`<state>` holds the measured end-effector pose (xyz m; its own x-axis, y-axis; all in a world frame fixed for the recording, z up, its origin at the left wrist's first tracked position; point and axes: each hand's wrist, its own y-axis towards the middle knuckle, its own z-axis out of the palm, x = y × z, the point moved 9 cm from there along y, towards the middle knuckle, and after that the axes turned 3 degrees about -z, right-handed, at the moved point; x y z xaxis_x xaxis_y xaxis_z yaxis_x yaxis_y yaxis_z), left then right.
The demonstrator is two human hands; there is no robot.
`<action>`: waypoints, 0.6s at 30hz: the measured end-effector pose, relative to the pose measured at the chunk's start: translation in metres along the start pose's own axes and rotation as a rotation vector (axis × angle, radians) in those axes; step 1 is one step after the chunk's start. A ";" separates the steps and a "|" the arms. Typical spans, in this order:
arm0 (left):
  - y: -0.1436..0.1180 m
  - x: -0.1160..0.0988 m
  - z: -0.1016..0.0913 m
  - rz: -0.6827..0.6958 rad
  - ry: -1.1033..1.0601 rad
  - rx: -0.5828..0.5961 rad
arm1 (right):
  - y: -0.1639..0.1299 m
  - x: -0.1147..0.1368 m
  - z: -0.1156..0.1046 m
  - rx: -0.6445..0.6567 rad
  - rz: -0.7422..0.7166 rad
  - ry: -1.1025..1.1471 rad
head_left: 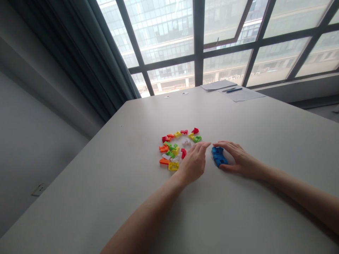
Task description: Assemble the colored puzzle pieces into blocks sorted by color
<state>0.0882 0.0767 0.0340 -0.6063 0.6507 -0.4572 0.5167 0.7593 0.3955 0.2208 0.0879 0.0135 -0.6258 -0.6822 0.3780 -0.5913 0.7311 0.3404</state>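
Note:
A small cluster of blue plastic pieces (218, 156) lies on the white table (111, 197). My right hand (237, 158) curves around its right side, fingers touching it. My left hand (194, 162) rests on the table just left of the blue pieces, index finger stretched toward them, holding nothing. To the left of that hand lies a scattered pile of coloured pieces (174, 148): red, orange, yellow, green and white.
Sheets of paper (233, 91) with a pen (234, 90) lie at the table's far edge by the window. Two small round discs (175, 94) lie near that edge. A dark curtain (87, 60) hangs at the left.

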 end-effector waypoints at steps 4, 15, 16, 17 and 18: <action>0.003 -0.006 -0.013 0.024 0.107 -0.019 | 0.000 -0.004 0.000 0.002 0.023 -0.043; -0.022 0.004 -0.053 0.019 0.260 -0.060 | 0.000 -0.019 -0.008 0.002 0.077 0.004; -0.030 0.006 -0.054 0.015 0.275 -0.059 | 0.000 -0.019 -0.010 -0.005 0.062 0.030; -0.039 0.009 -0.055 0.008 0.290 -0.061 | 0.000 -0.021 -0.012 -0.019 0.051 0.060; -0.047 0.011 -0.057 -0.002 0.308 -0.069 | -0.001 -0.025 -0.015 -0.043 0.051 0.088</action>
<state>0.0230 0.0481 0.0556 -0.7673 0.6097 -0.1989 0.4796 0.7514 0.4533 0.2445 0.1043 0.0171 -0.6066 -0.6419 0.4690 -0.5361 0.7659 0.3549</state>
